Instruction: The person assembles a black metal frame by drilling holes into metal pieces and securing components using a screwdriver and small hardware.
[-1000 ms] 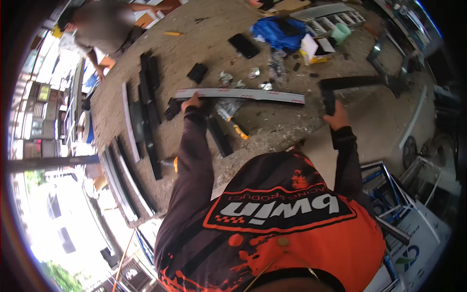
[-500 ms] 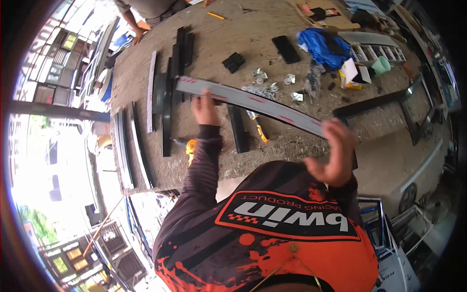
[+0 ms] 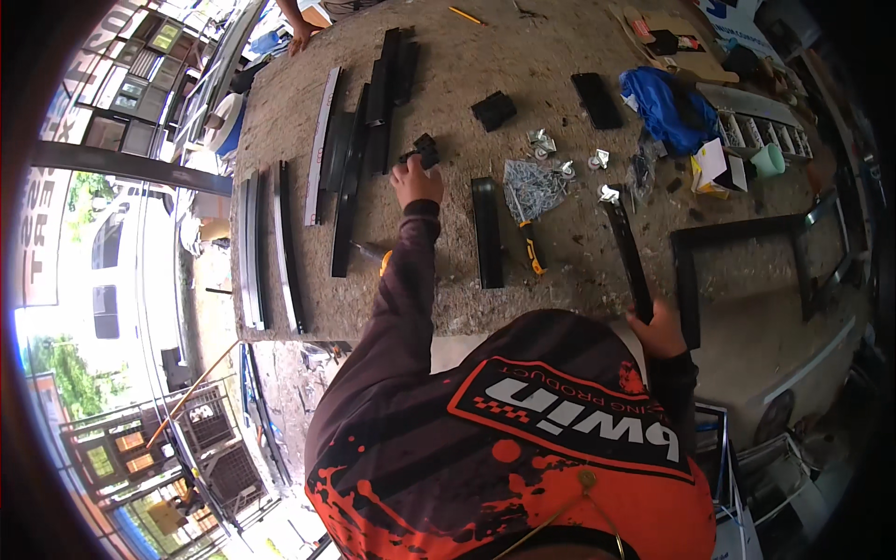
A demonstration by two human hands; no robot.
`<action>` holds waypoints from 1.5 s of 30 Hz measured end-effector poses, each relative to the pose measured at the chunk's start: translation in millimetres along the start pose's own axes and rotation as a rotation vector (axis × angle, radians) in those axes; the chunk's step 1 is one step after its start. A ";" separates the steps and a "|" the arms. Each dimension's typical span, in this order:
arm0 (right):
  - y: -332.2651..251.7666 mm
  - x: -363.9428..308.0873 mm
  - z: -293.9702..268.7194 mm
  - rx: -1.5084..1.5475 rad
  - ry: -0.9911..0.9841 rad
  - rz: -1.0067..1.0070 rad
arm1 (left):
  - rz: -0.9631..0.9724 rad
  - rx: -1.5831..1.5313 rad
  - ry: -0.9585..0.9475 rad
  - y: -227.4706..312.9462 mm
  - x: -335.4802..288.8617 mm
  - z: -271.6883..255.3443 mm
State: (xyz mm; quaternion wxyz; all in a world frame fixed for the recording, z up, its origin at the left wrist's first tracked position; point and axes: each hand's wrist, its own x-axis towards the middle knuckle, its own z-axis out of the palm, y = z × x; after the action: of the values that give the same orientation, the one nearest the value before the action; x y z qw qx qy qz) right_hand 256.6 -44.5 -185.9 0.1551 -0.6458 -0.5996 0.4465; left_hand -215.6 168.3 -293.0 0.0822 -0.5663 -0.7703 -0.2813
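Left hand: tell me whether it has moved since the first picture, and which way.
Yes. Judged against the black block, the left hand has moved to the left, farther from that block, and is now at the small black pieces.

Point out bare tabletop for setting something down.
Bare: the grey-brown tabletop between the thin yellow pencil and flat black phone; also between the yellow-handled tool and the long black bar in the right hand. Crowded: the left side, with long black strips.
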 end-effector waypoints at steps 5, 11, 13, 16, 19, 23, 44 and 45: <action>-14.1 -5.1 6.4 0.143 -0.057 0.096 | 0.051 0.154 -0.173 -1.2 18.7 5.3; -30.8 2.5 9.8 0.036 -0.034 -0.054 | 0.102 0.152 -0.187 -8.3 16.8 13.8; -34.6 1.7 7.0 0.027 -0.081 -0.048 | 0.106 -0.064 -0.110 10.1 9.7 2.2; -39.2 4.6 8.0 0.049 -0.125 -0.034 | -0.099 -0.727 -0.167 53.2 -22.1 -22.8; -56.4 3.3 9.1 0.061 -0.190 0.002 | -0.785 -1.572 -0.653 83.8 -62.9 -52.3; -40.7 6.1 17.2 -0.021 -0.168 -0.175 | -0.782 -1.657 -0.811 139.1 -70.6 -109.4; -47.9 -12.6 22.1 0.041 -0.267 -0.275 | 0.030 -1.218 -0.661 142.3 -115.0 -122.8; -47.7 -13.4 23.0 0.075 -0.269 -0.265 | 0.041 -1.202 -0.649 141.8 -121.3 -122.9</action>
State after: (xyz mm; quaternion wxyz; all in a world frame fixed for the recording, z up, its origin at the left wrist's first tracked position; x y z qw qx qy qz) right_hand 210.3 -53.3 -158.2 0.1550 -0.4892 -0.6778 0.5265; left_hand -67.0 31.8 -197.0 -0.4762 -0.5836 -0.4554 -0.4746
